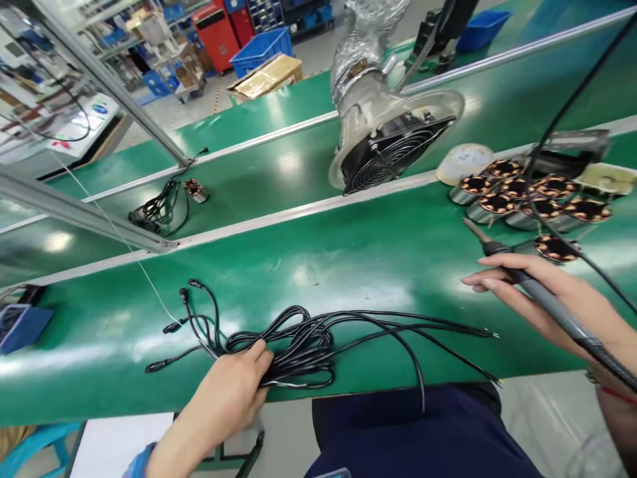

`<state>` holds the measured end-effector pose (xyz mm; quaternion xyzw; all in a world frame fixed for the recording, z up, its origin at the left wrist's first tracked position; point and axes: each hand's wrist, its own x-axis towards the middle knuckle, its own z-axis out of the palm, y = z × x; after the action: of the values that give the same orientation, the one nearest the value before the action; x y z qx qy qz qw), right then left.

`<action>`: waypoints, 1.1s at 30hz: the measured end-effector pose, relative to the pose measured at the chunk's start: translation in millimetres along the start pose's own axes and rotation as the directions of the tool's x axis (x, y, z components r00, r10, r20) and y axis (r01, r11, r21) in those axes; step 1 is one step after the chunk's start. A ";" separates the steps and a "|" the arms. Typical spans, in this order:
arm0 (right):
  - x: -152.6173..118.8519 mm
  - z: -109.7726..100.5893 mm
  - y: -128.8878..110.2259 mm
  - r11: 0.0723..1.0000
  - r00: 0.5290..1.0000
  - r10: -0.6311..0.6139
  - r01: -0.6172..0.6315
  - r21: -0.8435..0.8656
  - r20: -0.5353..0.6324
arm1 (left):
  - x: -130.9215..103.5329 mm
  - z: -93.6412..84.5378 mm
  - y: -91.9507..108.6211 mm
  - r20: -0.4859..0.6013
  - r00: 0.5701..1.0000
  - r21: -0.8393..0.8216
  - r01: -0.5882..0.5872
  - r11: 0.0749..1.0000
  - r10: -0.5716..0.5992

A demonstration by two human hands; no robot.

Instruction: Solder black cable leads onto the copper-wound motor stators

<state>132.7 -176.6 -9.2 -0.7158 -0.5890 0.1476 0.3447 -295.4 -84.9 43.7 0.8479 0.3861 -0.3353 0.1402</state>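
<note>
My left hand (233, 388) is closed round a bundle of black cables (298, 362) at the near edge of the green bench. Several round connectors (185, 297) fan out from its left end. The thin cable ends (490, 333) spread to the right, and one hangs over the edge. My right hand (562, 299) grips a soldering iron (540, 292), its tip pointing up and left. Just beyond the tip stands a group of metal motor stators (517, 189) with copper windings. The iron is near the stators; contact cannot be judged.
A black fan with a grille (393, 156), under a foil duct (365, 33), hangs over the middle divider. A coiled cable (158, 209) and a lone stator (196, 190) lie beyond it. At far left is a blue bin (27, 328). The iron's black cord (547, 133) crosses the right side.
</note>
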 end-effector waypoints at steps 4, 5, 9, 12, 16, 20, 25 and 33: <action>-11.6 -5.6 -6.0 0.996 0.995 0.078 -0.076 0.039 -0.061 | -4.7 -26.7 -39.8 -0.238 0.970 0.040 -0.033 0.999 0.041; -13.6 -6.5 -7.4 0.995 0.993 0.092 -0.089 0.049 -0.069 | -0.7 -35.1 -49.4 -0.286 0.958 0.070 0.019 0.997 0.001; -23.1 -13.0 -4.9 0.994 0.992 0.090 -0.084 0.076 -0.084 | 33.1 -64.8 -60.9 -0.371 0.910 0.221 0.279 0.935 -0.184; -31.4 -23.0 8.7 0.996 0.992 0.064 -0.057 0.069 -0.106 | 60.6 -69.6 -29.1 -0.373 0.907 0.263 0.303 0.916 -0.193; -32.8 -42.2 31.3 0.999 0.993 -0.001 0.006 0.037 -0.120 | 89.5 -57.5 44.5 -0.247 0.962 0.195 -0.073 0.978 0.121; -26.1 -71.4 45.6 0.993 0.981 -0.110 0.103 -0.049 -0.157 | 116.1 -55.8 99.0 -0.178 0.916 0.173 -0.331 0.928 0.360; -35.3 -118.1 67.3 0.971 0.973 -0.110 0.061 -0.231 -0.203 | 131.8 -76.3 118.9 -0.067 0.918 0.181 -0.374 0.910 0.390; -49.9 -99.9 106.6 0.861 0.950 -0.216 0.077 -0.502 -0.224 | 154.3 -91.3 125.7 -0.247 0.885 0.019 -0.403 0.915 0.395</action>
<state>260.3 -263.1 -18.2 -0.7455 -0.6071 -0.1323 0.2412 -85.6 -36.3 3.8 0.9415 0.2231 -0.1855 0.1711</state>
